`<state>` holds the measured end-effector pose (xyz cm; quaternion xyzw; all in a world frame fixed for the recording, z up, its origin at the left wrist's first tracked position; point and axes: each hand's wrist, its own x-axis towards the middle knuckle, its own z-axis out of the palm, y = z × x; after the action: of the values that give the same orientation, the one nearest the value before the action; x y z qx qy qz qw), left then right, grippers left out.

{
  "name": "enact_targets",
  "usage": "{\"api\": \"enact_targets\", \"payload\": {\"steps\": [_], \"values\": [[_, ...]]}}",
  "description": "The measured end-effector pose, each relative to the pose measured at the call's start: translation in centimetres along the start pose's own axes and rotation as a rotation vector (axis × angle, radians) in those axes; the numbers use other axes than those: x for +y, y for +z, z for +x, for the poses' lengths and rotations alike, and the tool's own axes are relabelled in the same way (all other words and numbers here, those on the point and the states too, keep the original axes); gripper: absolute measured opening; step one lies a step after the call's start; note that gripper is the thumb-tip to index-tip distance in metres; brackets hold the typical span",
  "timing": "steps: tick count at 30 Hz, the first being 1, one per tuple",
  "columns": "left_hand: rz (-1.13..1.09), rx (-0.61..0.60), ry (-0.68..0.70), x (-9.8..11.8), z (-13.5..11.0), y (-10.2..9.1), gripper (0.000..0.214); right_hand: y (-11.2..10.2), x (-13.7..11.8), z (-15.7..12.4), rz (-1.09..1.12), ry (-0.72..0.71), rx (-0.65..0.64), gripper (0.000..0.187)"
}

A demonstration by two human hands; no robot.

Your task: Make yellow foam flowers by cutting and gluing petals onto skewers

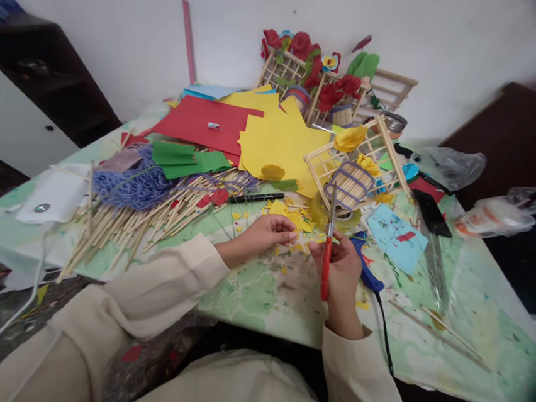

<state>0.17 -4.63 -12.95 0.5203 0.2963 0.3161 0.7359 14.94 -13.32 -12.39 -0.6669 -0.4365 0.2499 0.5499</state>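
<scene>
My right hand (342,272) is closed around red-handled scissors (329,245), whose blades point up and away from me. My left hand (269,229) rests just left of it, fingers curled and pinched on a small yellow paper scrap (299,234). More yellow scraps (290,216) lie on the table right behind both hands. A blue glue gun (366,267) lies just to the right of my right hand.
Yellow (278,139), red (200,122) and green (182,158) paper sheets cover the middle. Wooden sticks (133,223) and blue yarn (130,184) lie left. Stick frames with paper flowers (357,165) stand behind, a tape roll (337,217) nearby, plastic bags (494,213) right, a white device (53,196) far left.
</scene>
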Motion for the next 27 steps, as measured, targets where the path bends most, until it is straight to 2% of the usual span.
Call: {"api": "enact_targets", "payload": {"steps": [4, 7, 11, 14, 17, 19, 23, 27], "values": [[-0.130, 0.097, -0.051, 0.3, 0.1, -0.3, 0.031, -1.2, -0.4, -0.3, -0.473, -0.111, -0.046, 0.047], [-0.160, 0.110, -0.022, 0.5, 0.2, -0.6, 0.030, -1.2, -0.9, -0.7, -0.707, -0.182, -0.134, 0.046], [-0.194, 0.120, 0.036, 0.7, 0.5, -0.9, 0.030, -0.8, -0.9, -1.0, -0.773, -0.290, -0.211, 0.045], [-0.190, 0.125, 0.044, 0.7, 0.6, -0.9, 0.031, -0.7, -0.7, -1.0, -0.766, -0.295, -0.224, 0.045], [-0.177, 0.126, 0.031, 0.6, 0.6, -0.9, 0.032, -0.8, -0.7, -0.8, -0.702, -0.216, -0.191, 0.047], [-0.150, 0.121, 0.032, 0.6, 0.6, -0.8, 0.034, -0.7, -0.7, -0.6, -0.582, -0.131, -0.149, 0.047], [-0.050, 0.108, 0.054, 0.6, 0.3, -0.4, 0.036, -0.3, -0.7, -0.3, -0.150, 0.001, -0.089, 0.047], [-0.025, 0.012, 0.020, 0.4, -0.1, 0.1, 0.040, 0.6, -1.0, -0.4, 0.163, 0.060, -0.042, 0.050]]}}
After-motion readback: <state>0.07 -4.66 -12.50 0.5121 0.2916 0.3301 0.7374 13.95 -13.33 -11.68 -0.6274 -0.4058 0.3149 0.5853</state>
